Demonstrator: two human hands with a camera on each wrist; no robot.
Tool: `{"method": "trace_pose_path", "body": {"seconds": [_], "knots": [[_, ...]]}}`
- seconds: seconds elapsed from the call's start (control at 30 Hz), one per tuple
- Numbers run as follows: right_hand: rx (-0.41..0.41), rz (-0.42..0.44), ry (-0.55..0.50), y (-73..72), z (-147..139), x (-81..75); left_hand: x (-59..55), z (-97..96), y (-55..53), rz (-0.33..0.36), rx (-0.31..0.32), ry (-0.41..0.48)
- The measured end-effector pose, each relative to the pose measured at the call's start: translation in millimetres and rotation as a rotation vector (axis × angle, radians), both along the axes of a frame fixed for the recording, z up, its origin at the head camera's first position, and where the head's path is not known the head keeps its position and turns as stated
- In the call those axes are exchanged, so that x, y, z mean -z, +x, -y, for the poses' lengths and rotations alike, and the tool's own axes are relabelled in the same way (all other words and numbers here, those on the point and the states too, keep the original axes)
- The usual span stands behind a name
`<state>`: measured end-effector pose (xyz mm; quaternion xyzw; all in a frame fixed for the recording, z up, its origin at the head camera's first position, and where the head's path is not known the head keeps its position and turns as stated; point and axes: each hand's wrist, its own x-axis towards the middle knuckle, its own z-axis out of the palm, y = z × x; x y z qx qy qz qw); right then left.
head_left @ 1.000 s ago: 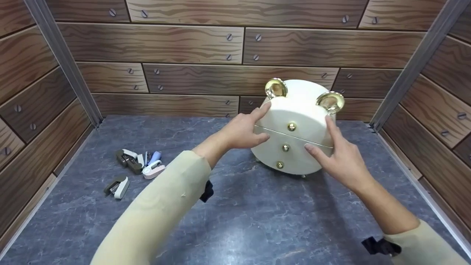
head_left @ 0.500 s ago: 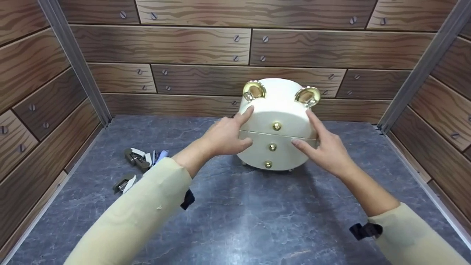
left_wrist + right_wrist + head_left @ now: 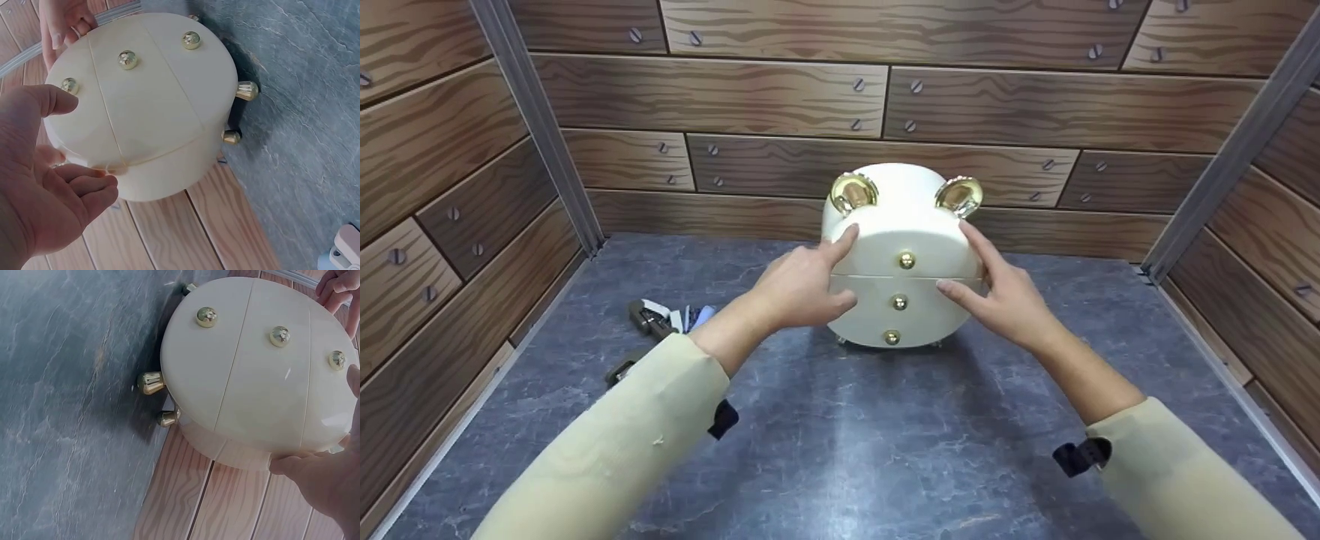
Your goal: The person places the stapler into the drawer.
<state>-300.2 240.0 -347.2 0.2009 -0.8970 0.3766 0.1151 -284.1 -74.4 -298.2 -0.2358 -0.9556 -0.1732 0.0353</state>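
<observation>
A cream, round-fronted jewelry box (image 3: 885,244) with two gold ears (image 3: 855,193), gold knobs down its front and small gold feet stands upright near the back wall. My left hand (image 3: 802,289) holds its left side, index finger by the lid edge and thumb at the front. On the opposite side my right hand (image 3: 1012,307) holds it likewise, index finger just below the right ear. In the left wrist view, the left hand's fingers (image 3: 93,188) curl at the box's side. The right wrist view shows the drawer seams closed and the right hand's fingers partly hidden by the box edge.
Several mini staplers (image 3: 651,319) lie on the dark marbled table (image 3: 840,450) at the left, partly covered by my left sleeve. A pink-and-white one (image 3: 347,244) shows in the left wrist view. Wood-patterned walls (image 3: 720,90) enclose the table at the back and sides.
Both hands have moved the jewelry box left across the table and turned its front more squarely toward me. The left sleeve now covers more of the staplers. The head view has shifted slightly.
</observation>
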Motion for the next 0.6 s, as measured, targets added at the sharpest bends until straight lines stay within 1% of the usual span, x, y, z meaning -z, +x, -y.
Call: {"method": "trace_pose_path", "body": {"seconds": [0.13,0.27,0.6], "knots": [[-0.013,-0.002,-0.002,0.3,6,0.2,1.1,5.7,2.1,-0.012,-0.013,0.006],[-0.007,-0.012,0.022,2.7,11,0.5,1.8,10.0,3.6,-0.006,-0.024,0.015],[0.015,-0.022,0.065,7.0,16,1.6,3.5,12.0,2.2,-0.019,-0.040,0.024]]}}
